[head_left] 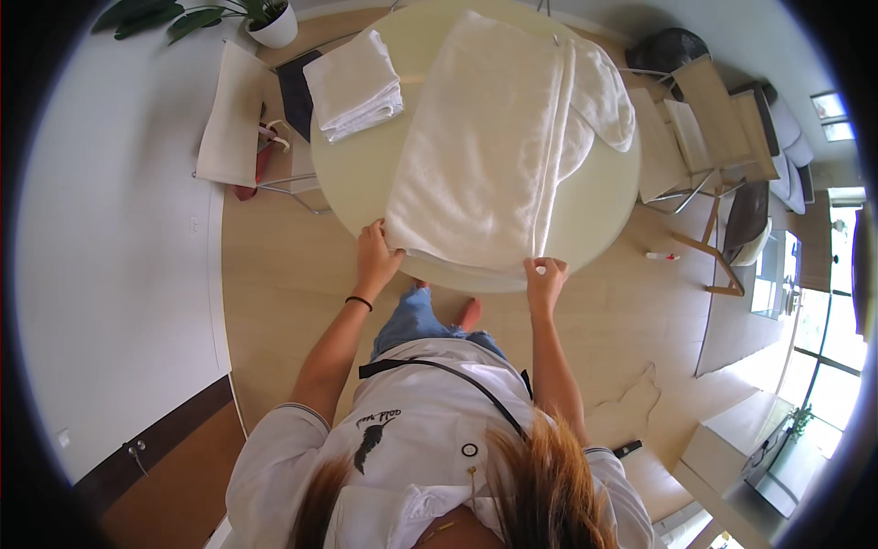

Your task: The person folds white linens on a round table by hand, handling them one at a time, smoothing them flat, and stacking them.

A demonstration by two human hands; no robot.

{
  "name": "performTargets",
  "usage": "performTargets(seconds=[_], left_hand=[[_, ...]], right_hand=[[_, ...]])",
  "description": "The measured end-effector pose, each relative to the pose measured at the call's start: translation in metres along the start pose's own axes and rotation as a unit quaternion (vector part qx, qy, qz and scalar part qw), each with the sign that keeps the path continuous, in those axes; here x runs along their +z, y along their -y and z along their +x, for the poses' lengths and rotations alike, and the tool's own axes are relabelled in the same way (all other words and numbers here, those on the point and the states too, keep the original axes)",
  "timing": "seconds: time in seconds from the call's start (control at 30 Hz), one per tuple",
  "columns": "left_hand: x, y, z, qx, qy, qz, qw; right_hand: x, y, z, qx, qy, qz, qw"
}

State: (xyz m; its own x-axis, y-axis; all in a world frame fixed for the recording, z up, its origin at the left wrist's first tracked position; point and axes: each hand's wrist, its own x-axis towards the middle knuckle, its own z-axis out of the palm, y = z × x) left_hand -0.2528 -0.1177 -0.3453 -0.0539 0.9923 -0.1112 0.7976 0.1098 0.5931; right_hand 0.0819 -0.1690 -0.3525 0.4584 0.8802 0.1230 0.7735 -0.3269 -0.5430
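Note:
Spread over the round table (597, 213) is a large white cloth garment (480, 151), folded lengthwise, with a long seam or edge down its right side. Part of it, perhaps a hood or sleeve, lies loosely to the far right. My left hand (378, 250) grips the near left corner at the table's edge. At the near right corner, my right hand (545, 278) pinches the cloth between thumb and fingers. A folded stack of white cloth (357, 86) rests at the table's far left, apart from both hands.
A chair (236, 117) with items on its seat stands left of the table, beside the wall. More chairs (717, 110) are on the right. A potted plant (272, 24) is at the back left. A cord (651, 398) lies on the floor at right.

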Motion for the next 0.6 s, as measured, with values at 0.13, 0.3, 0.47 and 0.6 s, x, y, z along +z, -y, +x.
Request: performTargets(seconds=[0.13, 0.3, 0.47, 0.6], left_hand=[[0.002, -0.036, -0.01, 0.009, -0.041, 0.051, 0.998], [0.014, -0.005, -0.001, 0.032, -0.151, -0.05, 0.987], [0.006, 0.011, -0.007, 0.0, -0.09, -0.113, 0.99], [0.013, 0.028, -0.007, -0.017, -0.044, -0.18, 0.983]], right_hand=[[-0.034, 0.047, 0.02, 0.239, 0.158, 0.303, 0.909], [-0.064, 0.083, 0.031, 0.204, 0.137, 0.513, 0.823], [-0.035, 0.038, 0.008, 0.244, 0.142, 0.392, 0.876], [-0.012, 0.01, -0.015, 0.193, 0.146, 0.256, 0.936]])
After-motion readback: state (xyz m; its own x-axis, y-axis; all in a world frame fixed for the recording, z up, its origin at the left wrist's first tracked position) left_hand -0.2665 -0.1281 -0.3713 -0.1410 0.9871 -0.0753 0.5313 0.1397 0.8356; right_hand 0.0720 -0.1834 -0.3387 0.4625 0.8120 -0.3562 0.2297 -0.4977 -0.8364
